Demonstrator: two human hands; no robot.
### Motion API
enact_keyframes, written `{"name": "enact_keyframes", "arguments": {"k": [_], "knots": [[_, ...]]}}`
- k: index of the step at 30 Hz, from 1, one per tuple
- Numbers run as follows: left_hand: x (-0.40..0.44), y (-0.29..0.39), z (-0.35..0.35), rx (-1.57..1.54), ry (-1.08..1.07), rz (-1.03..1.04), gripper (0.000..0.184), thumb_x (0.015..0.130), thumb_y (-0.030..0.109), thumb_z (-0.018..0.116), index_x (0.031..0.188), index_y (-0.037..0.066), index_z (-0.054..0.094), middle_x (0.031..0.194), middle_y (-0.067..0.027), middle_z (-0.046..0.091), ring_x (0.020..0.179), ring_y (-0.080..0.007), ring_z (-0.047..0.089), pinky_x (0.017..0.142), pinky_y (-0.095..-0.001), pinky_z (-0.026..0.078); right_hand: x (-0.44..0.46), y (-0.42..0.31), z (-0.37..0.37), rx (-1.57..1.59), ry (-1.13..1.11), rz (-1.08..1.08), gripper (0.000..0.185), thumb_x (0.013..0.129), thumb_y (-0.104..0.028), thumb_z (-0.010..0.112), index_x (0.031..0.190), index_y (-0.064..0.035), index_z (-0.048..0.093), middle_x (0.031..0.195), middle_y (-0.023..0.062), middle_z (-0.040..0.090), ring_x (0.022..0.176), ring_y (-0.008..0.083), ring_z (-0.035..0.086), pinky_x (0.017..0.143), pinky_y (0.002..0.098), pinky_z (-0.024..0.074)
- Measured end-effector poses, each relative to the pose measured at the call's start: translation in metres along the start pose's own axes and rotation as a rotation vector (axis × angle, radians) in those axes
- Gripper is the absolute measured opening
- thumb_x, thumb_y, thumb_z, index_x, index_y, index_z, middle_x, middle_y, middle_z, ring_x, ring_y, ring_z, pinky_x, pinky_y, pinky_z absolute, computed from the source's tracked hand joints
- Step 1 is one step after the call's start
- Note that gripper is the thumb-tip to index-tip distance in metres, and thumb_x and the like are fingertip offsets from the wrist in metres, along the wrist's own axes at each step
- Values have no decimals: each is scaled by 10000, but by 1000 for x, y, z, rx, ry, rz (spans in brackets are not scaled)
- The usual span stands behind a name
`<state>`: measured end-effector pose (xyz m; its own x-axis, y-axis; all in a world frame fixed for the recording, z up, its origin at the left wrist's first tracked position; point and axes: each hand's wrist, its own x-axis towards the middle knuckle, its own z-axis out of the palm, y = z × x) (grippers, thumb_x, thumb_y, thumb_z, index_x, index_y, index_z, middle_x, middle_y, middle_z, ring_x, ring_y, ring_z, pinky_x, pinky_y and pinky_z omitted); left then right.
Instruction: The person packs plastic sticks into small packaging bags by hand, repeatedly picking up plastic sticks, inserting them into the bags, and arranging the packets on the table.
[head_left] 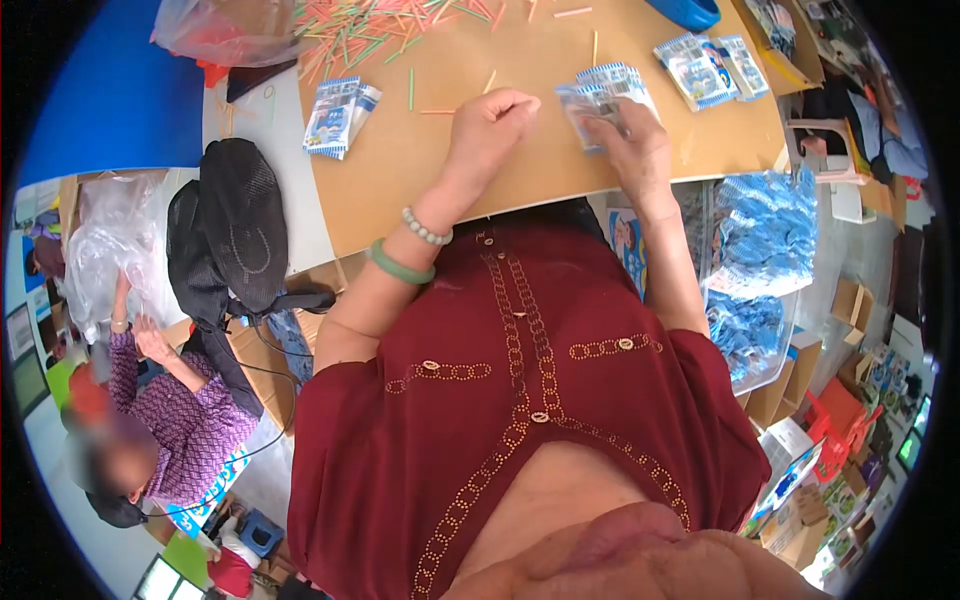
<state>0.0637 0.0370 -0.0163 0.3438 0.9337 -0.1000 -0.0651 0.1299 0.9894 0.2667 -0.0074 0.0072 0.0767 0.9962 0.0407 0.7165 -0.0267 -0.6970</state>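
My left hand [493,118], with a bead bracelet and a green bangle at the wrist, is held over the tan table with its fingers curled closed. Whatever they may hold is hidden. My right hand [636,145] is closed on a small blue-and-white printed packet [590,103] at the table's near side. Another such packet [622,80] lies just behind it. Thin coloured sticks lie near my left hand, among them a green stick [411,89] and an orange stick [437,112]. Left of that hand is a small stack of printed packets [333,118].
A pile of coloured sticks [375,25] covers the table's far left. More packets [697,72] lie at the right. Beside me stands a clear bin [787,345] with blue wrappers [765,230]. At left are a black bag [240,220] and another person [185,420] handling clear plastic.
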Motion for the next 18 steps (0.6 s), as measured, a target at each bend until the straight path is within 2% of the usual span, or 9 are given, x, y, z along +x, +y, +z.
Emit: {"name": "enact_keyframes", "arguments": {"k": [2,4,7,8,10,11,13,15,18], "knots": [[-3,-4,-6,204,57,101,188,848,177,642,861,-10,647,714,-24,619,660,-97,564,581,-247,447,2,9,6,-564,341,-309,292,756,-183,699,1004,-54,614,894,73,626,852,228,582,745,350,448],[-6,4,-14,307,98,165,210,844,190,651,873,-18,638,720,-33,624,670,-118,584,581,-257,456,3,7,9,-561,407,-302,302,750,-189,696,1007,-56,614,906,88,623,879,255,573,758,370,444],[-20,19,-41,1121,340,348,229,789,210,670,811,2,575,784,-165,631,709,-274,633,638,-364,496,15,0,11,-548,519,-279,321,738,-203,690,1015,-59,614,932,117,617,932,310,555,783,410,437],[-22,22,-49,1123,355,350,229,789,210,670,811,2,575,784,-165,631,709,-274,633,638,-364,496,22,-2,10,-497,438,-320,341,742,-199,684,1042,-59,601,947,118,614,937,308,554,787,413,439],[-27,23,-65,1246,326,171,287,777,245,683,834,1,545,820,-192,631,748,-320,628,658,-402,497,38,-11,11,-396,274,-396,383,751,-190,671,1098,-59,575,977,120,609,946,306,551,794,420,443],[-28,23,-71,1303,311,79,317,772,263,690,845,0,530,838,-205,631,768,-343,625,668,-421,498,49,-21,16,-392,274,-407,383,751,-190,671,1098,-59,575,977,120,609,946,306,551,794,420,443],[-21,21,-75,1282,295,102,342,768,274,692,873,-6,525,830,-206,630,771,-346,626,667,-428,499,78,-48,37,-468,137,-623,383,758,-143,625,1117,-36,544,982,141,599,961,329,543,821,429,449],[-7,18,-74,1235,240,151,397,762,294,697,927,-18,516,815,-207,629,777,-353,629,664,-442,500,122,-55,72,-648,79,-657,367,754,-115,581,1102,-11,527,992,151,593,980,336,540,842,425,455],[28,21,-73,1219,259,132,330,776,277,670,890,-6,544,823,-204,638,792,-364,631,655,-453,505,178,-59,98,-652,175,-844,341,748,-111,559,1071,-2,536,1007,144,589,1006,313,535,859,421,451]]}}
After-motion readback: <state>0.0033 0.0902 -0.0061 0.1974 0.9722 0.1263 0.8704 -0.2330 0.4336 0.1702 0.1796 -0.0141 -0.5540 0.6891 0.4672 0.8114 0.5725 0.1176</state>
